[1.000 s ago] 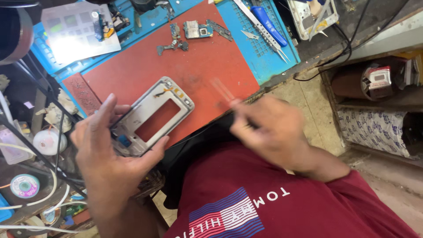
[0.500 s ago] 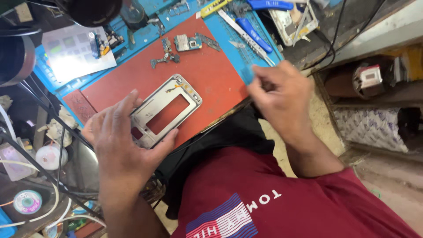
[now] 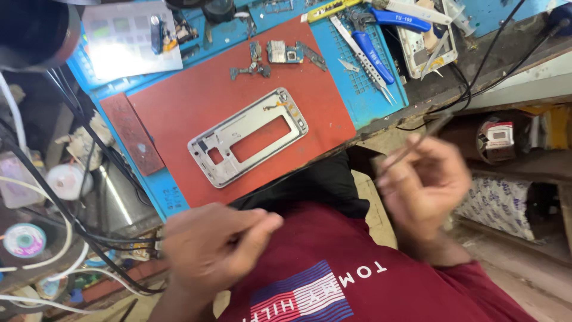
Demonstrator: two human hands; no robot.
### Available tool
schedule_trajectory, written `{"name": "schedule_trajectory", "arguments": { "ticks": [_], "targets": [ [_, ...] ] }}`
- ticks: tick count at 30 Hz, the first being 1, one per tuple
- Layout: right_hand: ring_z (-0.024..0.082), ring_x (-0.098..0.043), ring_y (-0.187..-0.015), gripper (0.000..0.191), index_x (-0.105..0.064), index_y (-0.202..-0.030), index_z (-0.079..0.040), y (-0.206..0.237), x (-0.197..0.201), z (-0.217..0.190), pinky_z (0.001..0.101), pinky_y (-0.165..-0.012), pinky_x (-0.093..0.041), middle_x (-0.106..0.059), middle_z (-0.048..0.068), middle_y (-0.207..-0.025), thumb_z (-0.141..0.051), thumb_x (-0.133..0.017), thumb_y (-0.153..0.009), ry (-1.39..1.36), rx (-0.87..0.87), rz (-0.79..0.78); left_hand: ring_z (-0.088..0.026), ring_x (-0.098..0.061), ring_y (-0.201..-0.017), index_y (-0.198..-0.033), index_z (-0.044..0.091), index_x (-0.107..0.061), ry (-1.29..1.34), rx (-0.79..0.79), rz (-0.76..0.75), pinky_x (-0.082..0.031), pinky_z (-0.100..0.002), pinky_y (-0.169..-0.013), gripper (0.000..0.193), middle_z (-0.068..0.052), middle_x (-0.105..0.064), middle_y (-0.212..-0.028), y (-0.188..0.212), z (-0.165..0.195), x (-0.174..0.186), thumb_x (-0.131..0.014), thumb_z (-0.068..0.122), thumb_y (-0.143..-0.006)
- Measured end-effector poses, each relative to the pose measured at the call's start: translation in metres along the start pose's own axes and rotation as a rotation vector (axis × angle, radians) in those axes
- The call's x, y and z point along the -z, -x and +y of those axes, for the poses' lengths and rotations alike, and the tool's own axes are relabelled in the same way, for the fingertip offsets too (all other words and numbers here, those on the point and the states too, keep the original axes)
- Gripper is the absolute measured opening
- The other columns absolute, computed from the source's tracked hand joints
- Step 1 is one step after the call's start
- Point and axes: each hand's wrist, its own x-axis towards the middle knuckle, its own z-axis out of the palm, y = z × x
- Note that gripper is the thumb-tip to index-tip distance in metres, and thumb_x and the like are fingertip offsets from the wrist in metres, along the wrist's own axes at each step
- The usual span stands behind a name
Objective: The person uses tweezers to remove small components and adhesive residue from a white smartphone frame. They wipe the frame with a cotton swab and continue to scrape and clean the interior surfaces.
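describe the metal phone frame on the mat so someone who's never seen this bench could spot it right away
Find the red work mat in the middle of the blue bench top. The silver phone frame lies flat near its front edge, tilted, untouched by either hand. Unlike the small dark circuit parts at the mat's far edge, it is a large rounded rectangle with a long cut-out through which the red mat shows.

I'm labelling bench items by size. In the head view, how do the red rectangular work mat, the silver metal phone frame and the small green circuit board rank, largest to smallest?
1. Red rectangular work mat
2. Silver metal phone frame, lying on that mat
3. Small green circuit board, at the mat's far edge

All lie on one bench surface, so nearness hardly skews the order.
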Motion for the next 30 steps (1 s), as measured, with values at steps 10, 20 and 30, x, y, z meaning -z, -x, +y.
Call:
{"name": "schedule_trajectory", "arguments": {
  "ticks": [10,20,30],
  "targets": [
    [0.022,-0.076,-0.088,0.013,-0.065,-0.103,-0.001,0.002,-0.04,0.002,0.0318,-0.073,-0.067,-0.069,0.014,-0.096,0.005,-0.072,-0.093,-0.121,0.17,-0.646,-0.021,-0.072,-0.071,-0.096,0.008,-0.069,0.157,-0.152,-0.165,-0.055,-0.032,-0.06,0.013,-0.005,-0.074,-0.086,0.009,-0.008,-0.029,-0.079,0.015,-0.093],
    [0.026,-0.079,-0.088,0.009,-0.071,-0.107,0.0,-0.006,-0.031,0.014,0.0368,-0.074,-0.07,-0.075,0.017,-0.097,0.001,-0.072,-0.098,-0.382,0.034,-0.619,-0.023,-0.069,-0.071,-0.097,0.005,-0.067,0.256,-0.144,-0.196,-0.054,-0.033,-0.063,0.005,-0.006,-0.071,-0.085,0.001,-0.007,-0.021,-0.071,0.005,-0.094],
    [0.02,-0.073,-0.085,0.009,-0.07,-0.105,0.002,-0.023,-0.027,0.024,0.0287,-0.071,-0.063,-0.069,0.018,-0.098,-0.003,-0.074,-0.099,0.012,0.128,-0.402,-0.028,-0.066,-0.077,-0.093,0.007,-0.069,-0.156,-0.124,-0.075,-0.05,-0.039,-0.067,0.008,-0.008,-0.069,-0.087,-0.047,-0.002,-0.017,-0.074,0.013,-0.094]
  ]
}}
